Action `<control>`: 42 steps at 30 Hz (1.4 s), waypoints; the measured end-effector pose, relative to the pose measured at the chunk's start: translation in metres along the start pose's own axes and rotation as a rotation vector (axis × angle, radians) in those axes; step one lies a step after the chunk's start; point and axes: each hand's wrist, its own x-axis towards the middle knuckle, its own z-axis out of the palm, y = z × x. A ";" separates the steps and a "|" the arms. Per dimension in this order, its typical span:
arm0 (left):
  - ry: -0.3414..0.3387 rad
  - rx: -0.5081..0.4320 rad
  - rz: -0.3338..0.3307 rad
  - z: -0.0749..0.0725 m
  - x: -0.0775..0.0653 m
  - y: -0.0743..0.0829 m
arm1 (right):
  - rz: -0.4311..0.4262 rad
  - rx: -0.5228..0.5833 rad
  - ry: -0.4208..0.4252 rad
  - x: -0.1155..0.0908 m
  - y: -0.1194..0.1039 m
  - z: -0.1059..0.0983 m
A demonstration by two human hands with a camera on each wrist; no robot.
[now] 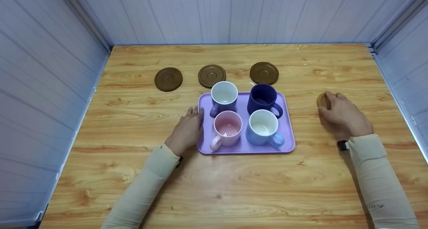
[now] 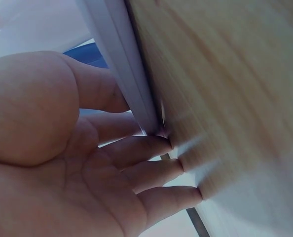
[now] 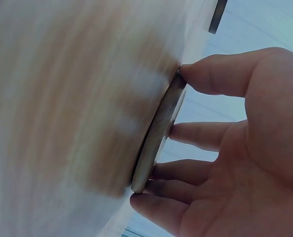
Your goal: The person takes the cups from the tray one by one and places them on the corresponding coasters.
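My left hand (image 1: 188,129) rests at the left edge of a purple tray (image 1: 245,148). In the left wrist view its fingers (image 2: 151,175) reach fairly straight to the tabletop, with the thumb against the tray's rim. On the tray stand a white-lined mug with a purple handle (image 1: 223,94), a dark blue mug (image 1: 262,98), a pink mug (image 1: 228,127) and a light blue mug (image 1: 262,127). Right of the tray, my right hand (image 1: 344,113) grips a round wooden coaster (image 3: 159,133) by its edge, thumb and fingers spread around it, close over the table.
Behind the tray lie three brown round coasters: one at the left (image 1: 168,79), a middle one (image 1: 211,76) and one at the right (image 1: 264,73). Pale panelled walls (image 1: 217,15) border the wooden table (image 1: 234,192) at the back and both sides.
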 end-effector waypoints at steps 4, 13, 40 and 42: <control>-0.002 0.000 0.002 -0.001 0.001 0.001 | 0.004 -0.003 -0.013 0.002 0.000 -0.002; 0.019 0.033 0.033 -0.001 -0.001 -0.001 | 0.000 -0.028 -0.065 0.018 -0.007 -0.008; 0.041 0.034 0.046 -0.001 -0.003 -0.002 | 0.050 -0.018 -0.126 0.083 -0.035 -0.037; 0.044 0.036 0.054 0.000 -0.002 -0.002 | 0.041 -0.027 -0.130 0.087 -0.035 -0.038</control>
